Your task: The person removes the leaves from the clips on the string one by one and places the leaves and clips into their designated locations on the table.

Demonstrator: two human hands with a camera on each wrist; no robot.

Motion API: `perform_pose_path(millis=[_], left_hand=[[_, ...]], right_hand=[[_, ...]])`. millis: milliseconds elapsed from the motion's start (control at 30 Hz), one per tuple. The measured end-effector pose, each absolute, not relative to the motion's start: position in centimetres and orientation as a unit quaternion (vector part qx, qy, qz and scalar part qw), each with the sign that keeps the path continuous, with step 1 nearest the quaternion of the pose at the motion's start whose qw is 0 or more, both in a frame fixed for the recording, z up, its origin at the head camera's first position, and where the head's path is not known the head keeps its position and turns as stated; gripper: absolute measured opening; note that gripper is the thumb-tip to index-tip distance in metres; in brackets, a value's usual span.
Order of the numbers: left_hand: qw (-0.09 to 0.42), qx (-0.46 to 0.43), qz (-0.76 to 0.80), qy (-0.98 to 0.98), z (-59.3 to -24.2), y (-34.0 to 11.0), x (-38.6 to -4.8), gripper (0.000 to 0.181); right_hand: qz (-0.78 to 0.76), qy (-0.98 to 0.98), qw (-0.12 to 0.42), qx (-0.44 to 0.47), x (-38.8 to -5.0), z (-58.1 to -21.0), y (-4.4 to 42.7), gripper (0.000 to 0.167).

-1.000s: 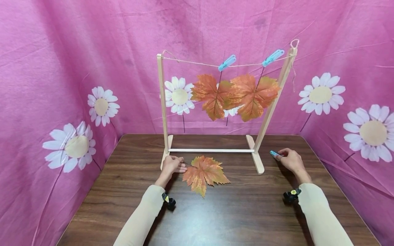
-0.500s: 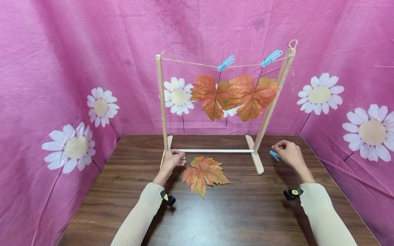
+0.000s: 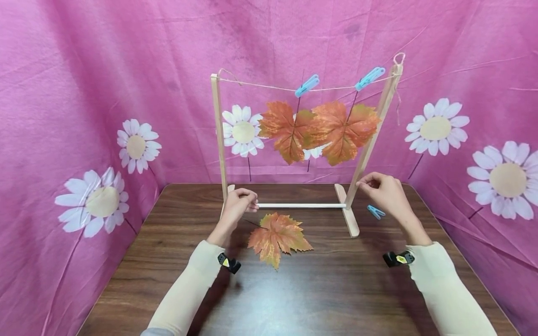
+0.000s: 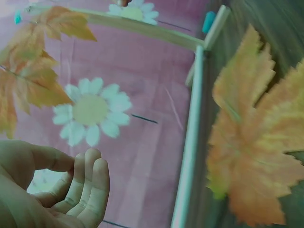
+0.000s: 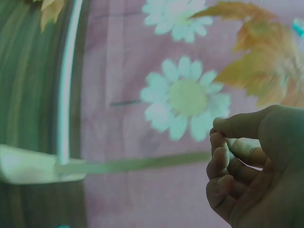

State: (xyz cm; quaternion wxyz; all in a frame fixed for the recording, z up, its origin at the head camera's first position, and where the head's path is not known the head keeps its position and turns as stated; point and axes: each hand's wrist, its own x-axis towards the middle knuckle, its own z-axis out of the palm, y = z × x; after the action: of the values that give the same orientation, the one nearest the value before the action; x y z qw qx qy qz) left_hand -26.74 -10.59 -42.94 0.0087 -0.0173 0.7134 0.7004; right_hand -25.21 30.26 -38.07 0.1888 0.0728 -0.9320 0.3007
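Observation:
My left hand is raised before the stand's left post, fingers loosely bent and holding nothing. Just below it, an orange artificial maple leaf lies on the table with its stem toward that hand. My right hand hovers near the right post. Its thumb meets the index fingertip with nothing visible between them. Under this hand a light blue clothespin lies on the table. Two more leaves, a left one and a right one, hang by their stems from clothespins on the string.
The wooden stand has a left post, a white lower bar and flat feet on the brown table. Its string sags between the post tops. A pink flowered cloth surrounds the table's back and sides.
My right hand has let go of the clothespin, leaving it on the table, and moved up and left. My left hand has let go of the leaf's stem and risen. The leaf stays put.

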Motion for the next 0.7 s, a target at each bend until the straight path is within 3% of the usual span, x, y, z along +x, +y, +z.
perform_pose_path(millis=[300,700], left_hand=[[-0.001,0.029,0.693,0.72,-38.3,-9.3,-26.5,0.015],[-0.021,0.099,0.663,0.742,-33.1,-7.2,-26.8,0.012]], right_hand=[[0.306,-0.928,0.184,0.106,-23.9,-33.3,26.9,0.018],[0.297,-0.913,0.22,0.173,-23.9,-27.1,23.4,0.014]])
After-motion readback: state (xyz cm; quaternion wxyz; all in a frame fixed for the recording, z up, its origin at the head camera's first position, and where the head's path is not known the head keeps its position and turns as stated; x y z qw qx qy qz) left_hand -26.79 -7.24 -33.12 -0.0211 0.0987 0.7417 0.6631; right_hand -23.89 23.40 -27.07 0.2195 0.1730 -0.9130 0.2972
